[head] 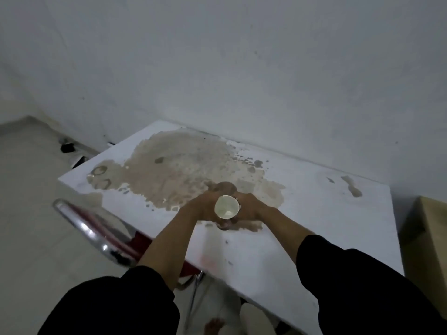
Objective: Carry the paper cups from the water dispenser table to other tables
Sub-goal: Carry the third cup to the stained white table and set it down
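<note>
Both hands wrap the paper cup (227, 207), left hand (202, 206) and right hand (251, 207) clamped round its sides, mouth up, just over the white counter (314, 213). Best to set it down level and loosen both grips together. A wide brown stain (179, 170) spreads beneath, maybe wet. A chair (96, 235) crowds the left edge.

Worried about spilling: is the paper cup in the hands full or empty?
Seemingly empty: the paper cup, clasped between the left hand and right hand, shows its pale bottom, with no visible liquid.
</note>
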